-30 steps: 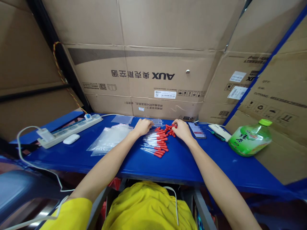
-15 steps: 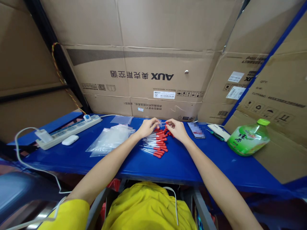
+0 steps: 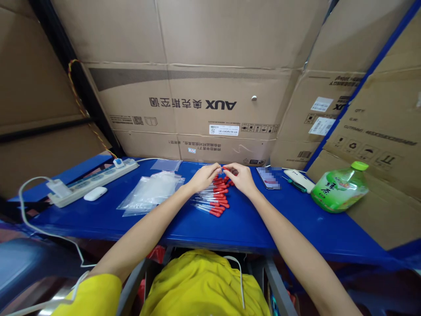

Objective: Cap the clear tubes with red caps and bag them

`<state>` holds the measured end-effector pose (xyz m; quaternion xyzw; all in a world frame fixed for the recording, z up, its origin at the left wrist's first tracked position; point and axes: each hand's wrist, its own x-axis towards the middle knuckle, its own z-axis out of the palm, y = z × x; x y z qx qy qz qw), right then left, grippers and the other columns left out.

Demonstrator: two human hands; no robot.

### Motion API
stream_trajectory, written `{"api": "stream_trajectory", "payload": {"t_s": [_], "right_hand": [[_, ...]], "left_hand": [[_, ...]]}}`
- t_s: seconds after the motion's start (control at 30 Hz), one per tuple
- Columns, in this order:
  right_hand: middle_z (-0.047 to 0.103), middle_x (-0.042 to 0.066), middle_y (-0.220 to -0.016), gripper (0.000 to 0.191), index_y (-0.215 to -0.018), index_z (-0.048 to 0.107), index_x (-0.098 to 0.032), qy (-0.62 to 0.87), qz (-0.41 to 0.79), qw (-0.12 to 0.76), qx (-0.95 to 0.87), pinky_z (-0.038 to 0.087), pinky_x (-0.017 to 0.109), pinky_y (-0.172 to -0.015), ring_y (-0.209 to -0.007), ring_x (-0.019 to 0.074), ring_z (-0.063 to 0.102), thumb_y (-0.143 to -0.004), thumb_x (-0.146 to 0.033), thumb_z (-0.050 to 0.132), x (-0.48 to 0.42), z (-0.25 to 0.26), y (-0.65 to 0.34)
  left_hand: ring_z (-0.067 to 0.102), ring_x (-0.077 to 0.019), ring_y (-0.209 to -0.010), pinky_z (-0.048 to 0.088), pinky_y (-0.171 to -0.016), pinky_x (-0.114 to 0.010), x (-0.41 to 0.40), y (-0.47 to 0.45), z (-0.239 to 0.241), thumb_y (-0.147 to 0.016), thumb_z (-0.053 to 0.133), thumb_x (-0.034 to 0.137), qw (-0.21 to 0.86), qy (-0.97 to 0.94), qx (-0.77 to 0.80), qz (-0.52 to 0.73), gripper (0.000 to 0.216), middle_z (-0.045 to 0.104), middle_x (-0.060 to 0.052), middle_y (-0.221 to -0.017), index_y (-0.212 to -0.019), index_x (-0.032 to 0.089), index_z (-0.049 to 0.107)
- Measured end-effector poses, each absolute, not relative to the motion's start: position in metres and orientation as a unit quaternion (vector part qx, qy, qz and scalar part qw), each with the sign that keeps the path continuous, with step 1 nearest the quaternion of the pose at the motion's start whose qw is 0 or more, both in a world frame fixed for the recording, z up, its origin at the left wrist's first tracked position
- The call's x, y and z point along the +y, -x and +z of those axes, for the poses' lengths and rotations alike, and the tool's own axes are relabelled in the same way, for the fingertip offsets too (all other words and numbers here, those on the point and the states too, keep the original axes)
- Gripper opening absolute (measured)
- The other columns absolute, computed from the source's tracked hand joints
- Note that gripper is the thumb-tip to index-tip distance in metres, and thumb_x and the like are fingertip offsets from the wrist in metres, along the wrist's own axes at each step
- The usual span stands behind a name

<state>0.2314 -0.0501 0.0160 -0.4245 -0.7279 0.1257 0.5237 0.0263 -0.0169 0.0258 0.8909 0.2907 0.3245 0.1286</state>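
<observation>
This is a warehouse or stockroom packing station. Big cardboard cartons (image 3: 197,101) printed with AUX and stuck with shipping labels (image 3: 223,130) wall in a blue metal shelf (image 3: 243,224) that serves as a bench. On it lie a batch of red-bulbed droppers (image 3: 213,198), a heap of clear plastic bags (image 3: 149,193) and a power strip (image 3: 95,179).

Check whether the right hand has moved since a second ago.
Yes. The right hand has shifted left, away from the phone and toward the left hand.
</observation>
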Motion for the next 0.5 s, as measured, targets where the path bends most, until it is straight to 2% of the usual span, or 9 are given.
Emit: {"api": "stream_trajectory", "payload": {"t_s": [0.23, 0.5], "right_hand": [[0.080, 0.007, -0.093, 0.020, -0.099, 0.080, -0.020, 0.413, 0.147, 0.531, -0.725, 0.058, 0.032, -0.073, -0.077, 0.0213, 0.074, -0.088, -0.034, 0.071, -0.056, 0.020, -0.229], [0.081, 0.007, -0.097, 0.022, -0.101, 0.080, -0.021, 0.416, 0.167, 0.551, -0.704, 0.060, 0.034, -0.080, -0.083, 0.0227, 0.076, -0.090, -0.037, 0.069, -0.061, 0.025, -0.226]], "left_hand": [[0.068, -0.0190, -0.083, 0.043, -0.075, -0.027, -0.021, -0.027, 0.032, -0.108, 0.034, 0.048, 0.131, -0.882, 0.313, 0.327, 0.040, 0.071, -0.002, -0.088, -0.104, 0.022, 0.064], [0.068, -0.0208, -0.099, 0.047, -0.095, -0.030, -0.025, -0.025, 0.039, -0.109, 0.025, 0.050, 0.210, -0.871, 0.294, 0.332, 0.056, 0.076, -0.005, -0.105, -0.101, 0.019, 0.070]]}}
